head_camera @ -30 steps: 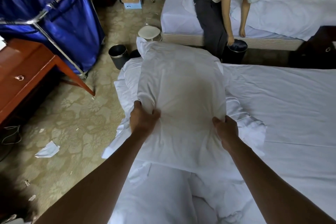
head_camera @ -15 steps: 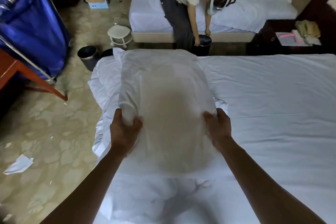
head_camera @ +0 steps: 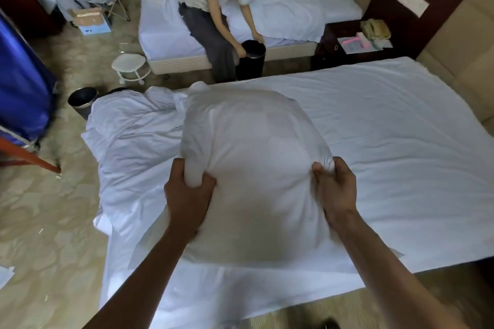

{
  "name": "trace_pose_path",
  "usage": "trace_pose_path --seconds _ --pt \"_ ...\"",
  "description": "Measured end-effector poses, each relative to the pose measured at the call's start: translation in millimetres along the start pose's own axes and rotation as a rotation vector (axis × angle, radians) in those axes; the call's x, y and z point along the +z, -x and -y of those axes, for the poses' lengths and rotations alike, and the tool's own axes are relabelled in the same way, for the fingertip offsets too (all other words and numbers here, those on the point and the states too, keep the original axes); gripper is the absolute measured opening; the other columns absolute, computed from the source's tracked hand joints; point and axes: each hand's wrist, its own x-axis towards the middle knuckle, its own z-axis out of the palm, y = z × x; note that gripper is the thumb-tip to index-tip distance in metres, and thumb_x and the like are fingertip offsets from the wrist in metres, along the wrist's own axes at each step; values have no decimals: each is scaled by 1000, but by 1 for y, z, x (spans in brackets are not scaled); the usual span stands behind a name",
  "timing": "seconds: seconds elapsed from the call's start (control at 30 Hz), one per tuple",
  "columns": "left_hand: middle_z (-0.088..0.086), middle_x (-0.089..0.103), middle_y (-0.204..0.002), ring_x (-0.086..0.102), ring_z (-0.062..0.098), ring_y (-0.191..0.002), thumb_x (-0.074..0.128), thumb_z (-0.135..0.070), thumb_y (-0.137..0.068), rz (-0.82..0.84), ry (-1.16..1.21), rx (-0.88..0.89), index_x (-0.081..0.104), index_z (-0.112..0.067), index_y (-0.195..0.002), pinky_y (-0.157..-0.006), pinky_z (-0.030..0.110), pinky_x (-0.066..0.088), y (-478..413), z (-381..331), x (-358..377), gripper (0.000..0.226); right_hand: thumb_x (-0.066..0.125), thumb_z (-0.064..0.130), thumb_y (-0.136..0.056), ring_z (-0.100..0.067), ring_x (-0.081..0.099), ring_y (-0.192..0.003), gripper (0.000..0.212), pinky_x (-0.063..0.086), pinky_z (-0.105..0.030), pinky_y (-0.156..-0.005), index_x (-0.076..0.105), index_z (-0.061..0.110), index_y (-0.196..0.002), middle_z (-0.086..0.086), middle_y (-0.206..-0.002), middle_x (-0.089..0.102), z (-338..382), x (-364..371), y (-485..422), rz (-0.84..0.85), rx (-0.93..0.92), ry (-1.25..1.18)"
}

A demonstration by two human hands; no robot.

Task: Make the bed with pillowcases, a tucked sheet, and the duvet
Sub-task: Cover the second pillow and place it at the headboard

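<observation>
Pillow [head_camera: 254,168], mid-frame, is gripped by left hand [head_camera: 188,195] and right hand [head_camera: 336,189]; loose case could slip, bunching inside.

Beige patterned floor [head_camera: 53,222] fills the left of my view. A blue cart [head_camera: 21,88] stands at the left edge, with a white round stool [head_camera: 129,63] and a dark bin [head_camera: 81,97] left of centre. Across the top lies a second bed [head_camera: 307,8]. A dark nightstand [head_camera: 328,43] sits upper right, beside tan wall panels [head_camera: 459,61].
</observation>
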Motion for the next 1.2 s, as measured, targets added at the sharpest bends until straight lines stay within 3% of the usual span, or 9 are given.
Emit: trace_pose_path --seconds 0.1,0.3,0.43,0.67,0.9,1.03,1.13,1.2 --pt "9 52 -72 50 18 -64 75 -18 -80 0 17 74 42 -16 -81 -58 26 42 38 -34 35 33 66 11 -93 -11 53 -67 15 46 -29 -67 57 6 -83 0 -73 61 -1 -63 -9 -36 -56 21" --pt "2 54 -72 54 21 -70 74 -18 -80 73 41 145 44 -19 -84 -64 31 47 116 -91 139 30 65 9 -94 -13 58 -72 10 49 -33 -73 61 12 -85 1 -79 67 -20 -204 -38 -110 -49 9" --pt "-5 48 -66 47 11 -62 74 -9 -80 87 84 206 43 -21 -79 -58 20 41 164 -127 203 34 64 11 -94 -11 49 -64 23 44 -31 -67 54 18 -75 8 -68 58 -26 -288 -57 -156 -45 62" --pt "10 56 -69 55 24 -65 75 -11 -80 214 106 241 45 -14 -79 -59 30 48 222 -198 316 30 62 17 -96 -14 42 -64 29 41 -32 -65 43 11 -74 0 -67 45 -28 -423 -92 -263 -5 49" --pt "4 52 -68 53 25 -65 70 -25 -79 294 101 258 41 -18 -78 -58 37 46 217 -238 421 30 62 17 -97 -16 48 -64 24 45 -32 -65 50 6 -79 -5 -69 53 -37 -489 -166 -339 6 34" --pt "8 53 -69 53 28 -67 73 -19 -81 286 91 227 42 -18 -78 -60 39 47 195 -250 483 31 63 15 -97 -14 43 -60 28 41 -29 -61 45 5 -77 -3 -66 46 -34 -503 -225 -359 4 81" --pt "10 48 -66 49 31 -65 74 -18 -80 276 68 202 39 -16 -76 -58 41 41 177 -261 527 35 64 15 -96 -17 40 -63 31 37 -30 -62 42 1 -79 -6 -69 42 -30 -515 -269 -359 -6 138" --pt "1 41 -63 42 28 -62 71 -24 -79 279 66 227 35 -19 -75 -57 40 36 168 -271 547 37 63 16 -96 -18 40 -64 32 36 -31 -62 42 -2 -80 -12 -69 42 -24 -525 -293 -359 -18 174"
